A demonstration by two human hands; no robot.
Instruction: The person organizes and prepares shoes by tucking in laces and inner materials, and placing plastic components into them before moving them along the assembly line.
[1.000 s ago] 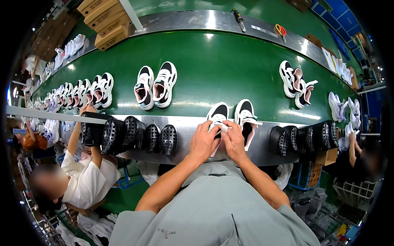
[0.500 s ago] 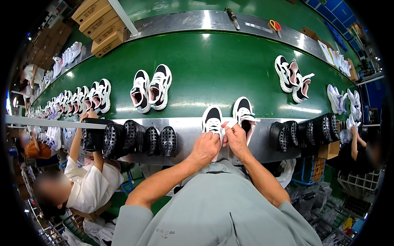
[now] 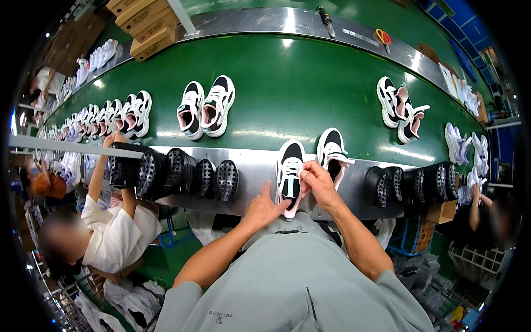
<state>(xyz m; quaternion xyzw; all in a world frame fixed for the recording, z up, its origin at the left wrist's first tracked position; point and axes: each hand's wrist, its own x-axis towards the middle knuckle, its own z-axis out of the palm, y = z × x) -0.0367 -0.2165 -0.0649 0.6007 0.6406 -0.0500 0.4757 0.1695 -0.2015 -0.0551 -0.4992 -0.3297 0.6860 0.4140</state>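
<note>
A black and white sneaker (image 3: 290, 152) with pink lining lies in front of me at the steel edge, its toe pointing away. At its lower left my left hand (image 3: 262, 211) is open, fingers spread, the thumb against the shoe's heel end. My right hand (image 3: 322, 188) is closed in a pinch at the sneaker's right side, near the tongue. What its fingertips hold is too small to make out. Just right of it stands the matching sneaker (image 3: 331, 143), its opening facing me and partly covered by my right hand.
Black studded shoe forms (image 3: 226, 180) line the steel edge (image 3: 251, 160) on my left, and more black forms (image 3: 391, 182) on my right. Across the green belt (image 3: 287, 83) stand a sneaker pair (image 3: 218, 105) and another pair (image 3: 389, 102). Scissors (image 3: 383, 37) lie beyond. A co-worker (image 3: 119, 238) sits left.
My left hand has drawn off the laces toward the heel and opened, uncovering the tongue. My right hand stays pinched beside the shoe. The whole view has shifted slightly.
</note>
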